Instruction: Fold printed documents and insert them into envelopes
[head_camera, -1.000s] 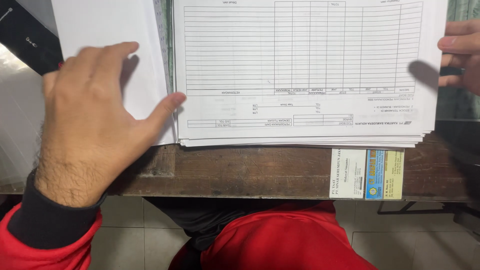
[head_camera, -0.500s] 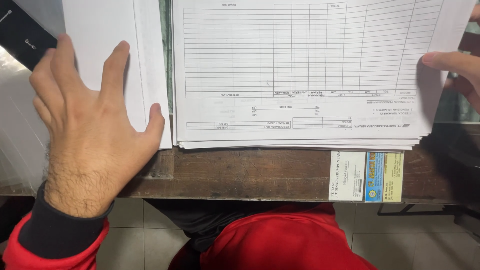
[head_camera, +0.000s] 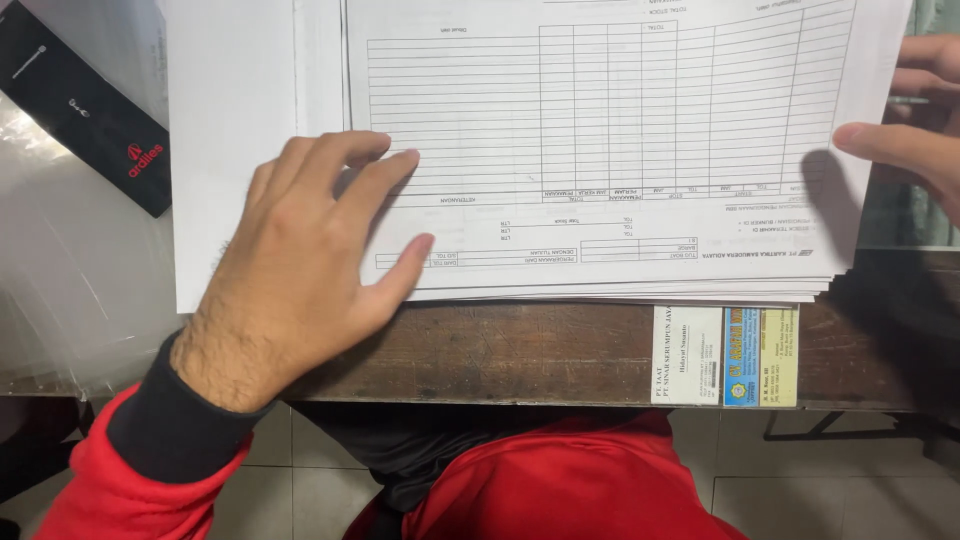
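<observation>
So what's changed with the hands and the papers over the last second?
The left hand slid right, off the blank sheets, and now lies flat across the near left corner of the printed form stack. The right hand moved little, its fingers still at the stack's right edge. The wooden table, the cards and the black package stayed put.

Single head-worn view, close, steeply down over the desk edge, perhaps slightly tilted.

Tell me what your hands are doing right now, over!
Left hand flat across blank sheets and form stack. Right hand grips stack's right edge. Cards below, nothing blocking.
</observation>
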